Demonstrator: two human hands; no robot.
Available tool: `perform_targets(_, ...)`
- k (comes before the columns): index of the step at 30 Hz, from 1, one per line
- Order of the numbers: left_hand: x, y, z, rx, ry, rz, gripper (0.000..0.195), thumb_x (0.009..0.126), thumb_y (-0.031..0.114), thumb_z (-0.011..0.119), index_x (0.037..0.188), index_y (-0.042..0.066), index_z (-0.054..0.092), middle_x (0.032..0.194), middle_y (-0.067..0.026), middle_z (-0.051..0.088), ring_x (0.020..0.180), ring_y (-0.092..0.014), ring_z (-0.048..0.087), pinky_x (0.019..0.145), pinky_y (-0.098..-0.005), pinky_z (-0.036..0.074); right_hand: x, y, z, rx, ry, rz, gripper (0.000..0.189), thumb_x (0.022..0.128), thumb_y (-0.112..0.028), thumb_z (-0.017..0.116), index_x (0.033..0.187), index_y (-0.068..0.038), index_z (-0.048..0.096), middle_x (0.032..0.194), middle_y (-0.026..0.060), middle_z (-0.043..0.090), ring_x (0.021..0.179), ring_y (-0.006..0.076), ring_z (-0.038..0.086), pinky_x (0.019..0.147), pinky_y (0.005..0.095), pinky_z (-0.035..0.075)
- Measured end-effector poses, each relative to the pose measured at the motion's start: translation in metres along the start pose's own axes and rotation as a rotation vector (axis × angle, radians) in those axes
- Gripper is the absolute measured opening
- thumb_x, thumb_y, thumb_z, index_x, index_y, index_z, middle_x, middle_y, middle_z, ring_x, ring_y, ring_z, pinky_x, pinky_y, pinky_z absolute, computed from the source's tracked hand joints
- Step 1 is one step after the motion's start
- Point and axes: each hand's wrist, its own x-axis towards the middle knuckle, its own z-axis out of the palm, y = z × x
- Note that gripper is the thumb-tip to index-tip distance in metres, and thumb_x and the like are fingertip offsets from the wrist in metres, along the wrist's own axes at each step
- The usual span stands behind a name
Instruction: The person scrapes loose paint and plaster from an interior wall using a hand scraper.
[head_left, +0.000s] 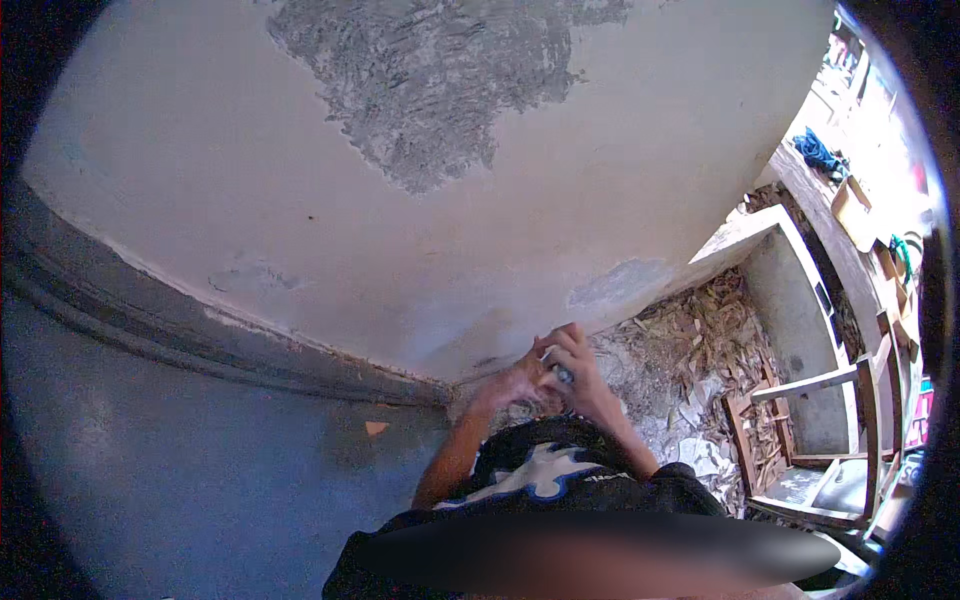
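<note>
Both of my hands are together in front of my dark shirt, low against the foot of a pale plastered wall (450, 247). My left hand (517, 382) is blurred and touches the other hand. My right hand (574, 360) has its fingers curled around a small greyish, shiny object (562, 373), whose kind I cannot tell. The fingers overlap, so which hand bears the object is partly hidden. Above, a rough grey patch (442, 90) shows where the wall's smooth surface is gone.
Dry leaves and scraps (697, 330) litter the ground to the right. A wooden frame (870, 435), like a broken chair, stands there beside a low concrete wall (799, 337). A cardboard box (855, 214) and blue cloth (817, 154) lie farther off. At left is a blue surface (247, 465).
</note>
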Motion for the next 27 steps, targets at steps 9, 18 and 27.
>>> perform_targets(9,0.016,-0.026,-0.033,-1.532,-0.003,-0.456,0.051,0.094,0.037,0.045,0.134,0.007,0.038,0.102,-0.0100,0.059,0.077,-0.022,0.063,0.064,-0.0337,0.054,-0.023,-0.018,0.045,-0.296,-0.529,-0.276,0.030,0.078,-0.025,0.054,0.106,-0.015,0.057,0.121,0.0122,0.048,0.113,0.0345,0.043,0.100,0.0536,0.031)
perform_targets(18,-0.007,0.046,-0.068,-0.956,0.379,-0.143,0.058,0.093,0.043,0.044,0.131,0.000,0.038,0.089,-0.0151,0.058,0.062,-0.020,0.060,0.052,-0.0333,0.052,-0.029,-0.029,0.055,0.074,-0.237,0.112,0.048,0.082,-0.029,0.063,0.121,-0.007,0.047,0.129,0.0184,0.042,0.111,0.0370,0.044,0.097,0.0475,0.036)
perform_targets(27,-0.009,0.039,-0.035,-0.884,0.458,0.011,0.065,0.091,0.046,0.045,0.130,-0.005,0.037,0.106,-0.0244,0.059,0.081,-0.026,0.062,0.064,-0.0390,0.055,-0.050,-0.032,0.080,0.482,-0.228,0.551,0.041,0.090,-0.029,0.056,0.116,0.002,0.049,0.097,0.0143,0.060,0.090,0.0202,0.055,0.080,0.0336,0.044)
